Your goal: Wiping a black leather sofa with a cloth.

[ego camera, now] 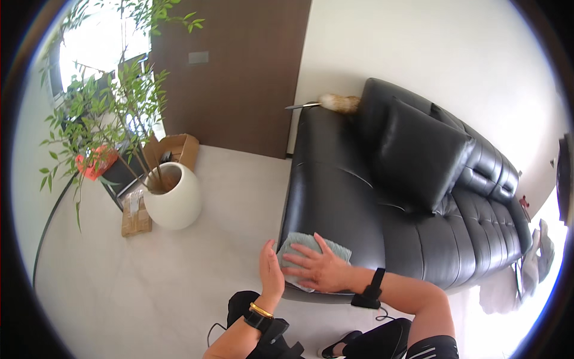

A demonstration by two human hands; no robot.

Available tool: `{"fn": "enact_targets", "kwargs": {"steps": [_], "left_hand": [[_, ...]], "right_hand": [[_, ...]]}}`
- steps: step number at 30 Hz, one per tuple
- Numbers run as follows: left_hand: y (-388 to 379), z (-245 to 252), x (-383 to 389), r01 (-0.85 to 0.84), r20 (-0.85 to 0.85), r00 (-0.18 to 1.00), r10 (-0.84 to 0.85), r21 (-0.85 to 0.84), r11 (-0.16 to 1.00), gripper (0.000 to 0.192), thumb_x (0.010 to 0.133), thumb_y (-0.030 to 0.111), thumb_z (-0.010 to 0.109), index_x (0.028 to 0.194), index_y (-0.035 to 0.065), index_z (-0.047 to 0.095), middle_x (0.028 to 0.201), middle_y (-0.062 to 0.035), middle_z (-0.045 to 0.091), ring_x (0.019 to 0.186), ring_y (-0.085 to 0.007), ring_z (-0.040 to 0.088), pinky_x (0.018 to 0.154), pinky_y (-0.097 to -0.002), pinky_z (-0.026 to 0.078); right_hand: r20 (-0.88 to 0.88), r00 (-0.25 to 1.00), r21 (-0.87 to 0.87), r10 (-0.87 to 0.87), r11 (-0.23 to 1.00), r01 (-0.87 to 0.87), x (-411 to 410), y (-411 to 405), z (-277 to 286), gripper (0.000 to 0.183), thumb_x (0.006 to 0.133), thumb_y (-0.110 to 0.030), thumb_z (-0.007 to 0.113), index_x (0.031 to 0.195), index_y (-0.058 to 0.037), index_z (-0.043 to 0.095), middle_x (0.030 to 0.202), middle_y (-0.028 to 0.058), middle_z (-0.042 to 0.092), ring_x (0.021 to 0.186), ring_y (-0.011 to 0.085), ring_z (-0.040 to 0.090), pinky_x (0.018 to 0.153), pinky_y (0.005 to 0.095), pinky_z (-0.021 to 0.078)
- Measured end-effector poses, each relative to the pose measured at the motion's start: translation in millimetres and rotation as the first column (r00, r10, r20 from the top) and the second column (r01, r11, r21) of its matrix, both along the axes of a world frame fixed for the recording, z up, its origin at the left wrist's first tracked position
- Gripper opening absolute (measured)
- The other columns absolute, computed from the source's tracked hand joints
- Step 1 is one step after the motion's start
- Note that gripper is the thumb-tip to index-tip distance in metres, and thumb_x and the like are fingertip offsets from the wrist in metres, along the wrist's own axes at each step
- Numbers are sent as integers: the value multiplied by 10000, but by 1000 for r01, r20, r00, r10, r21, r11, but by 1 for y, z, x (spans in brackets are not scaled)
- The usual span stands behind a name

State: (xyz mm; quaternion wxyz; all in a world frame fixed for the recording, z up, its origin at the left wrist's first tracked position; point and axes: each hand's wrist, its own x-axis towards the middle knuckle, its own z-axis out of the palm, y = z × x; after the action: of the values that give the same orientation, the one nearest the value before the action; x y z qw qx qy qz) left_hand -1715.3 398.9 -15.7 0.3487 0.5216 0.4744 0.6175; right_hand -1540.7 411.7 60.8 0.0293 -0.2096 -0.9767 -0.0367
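Observation:
A folded grey-green cloth (293, 243) lies on the near end of a black leather sofa (332, 202). My right hand (319, 269) rests flat on top of it, palm down and fingers spread. Just left of the cloth, along the sofa's front edge, my left hand (271, 271) is held upright with its thumb side towards me. Nothing shows in its grasp, and whether it touches the cloth or the sofa side cannot be made out. Both wrists wear black straps; a gold-coloured bracelet (261, 310) is on the left one.
Black cushions (421, 155) lean on the sofa back. A fluffy duster (336, 103) lies at the far end, its handle sticking out. On the pale floor stand a white planter (175, 206) with a leafy plant, a cardboard parcel (136, 217) and an open cardboard box (181, 148).

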Motion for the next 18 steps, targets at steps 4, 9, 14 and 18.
{"fn": "enact_targets", "kwargs": {"steps": [4,9,14,18], "left_hand": [[-6,-6,-4,1,17,1000,-2,16,1000,570,1045,413,250,1376,-26,400,1395,-193,433,1273,-310,425,1087,-396,305],[2,-11,-23,57,-36,998,-58,-16,998,568,1047,400,249,1369,-45,394,1400,-226,422,1310,-336,399,1098,-394,296],[4,-14,-46,52,107,994,-36,-146,988,577,1048,399,233,1371,-52,392,1399,-229,425,1312,-337,399,1101,-390,290],[8,-9,-39,102,221,972,-76,-111,989,576,1047,392,241,1374,-59,391,1401,-233,426,1318,-344,392,1110,-397,276]], "right_hand": [[132,974,88,-184,981,174,-5,113,-13,435,939,-455,466,1307,-243,558,1478,50,388,1420,269,262,1080,702,129],[79,790,6,-607,793,609,-19,189,8,462,914,-465,463,1295,-229,573,1460,28,419,1418,277,255,1062,727,121],[184,957,78,-225,974,214,-43,103,-10,454,892,-430,506,1269,-191,590,1354,35,532,1362,274,354,1084,699,121],[74,988,-176,136,977,-122,-40,39,9,424,922,-429,508,1282,-217,582,1355,51,524,1349,271,391,1089,668,173]]}}
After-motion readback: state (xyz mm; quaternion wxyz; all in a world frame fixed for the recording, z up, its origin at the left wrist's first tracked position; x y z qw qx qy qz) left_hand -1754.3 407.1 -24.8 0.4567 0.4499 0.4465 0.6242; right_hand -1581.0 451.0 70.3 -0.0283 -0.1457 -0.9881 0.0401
